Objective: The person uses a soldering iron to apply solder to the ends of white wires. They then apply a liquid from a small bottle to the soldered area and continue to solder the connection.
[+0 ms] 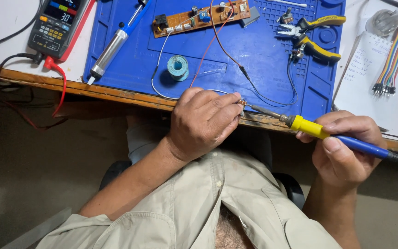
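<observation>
My left hand (203,122) is closed at the desk's front edge, pinching a small component (242,102) with thin wires running from it. My right hand (346,150) grips a soldering iron (318,131) with a yellow collar and blue handle. Its metal tip points left and touches the small component at my left fingertips. A white wire, a red wire and a black wire lead back across the blue mat (254,50) toward a brown circuit board (201,17).
On the mat lie a solder spool (178,68), a desoldering pump (116,41) and yellow-handled pliers (316,39). A multimeter (58,23) with red and black leads sits at left. A notepad (374,78) and rainbow ribbon cable (397,46) are at right.
</observation>
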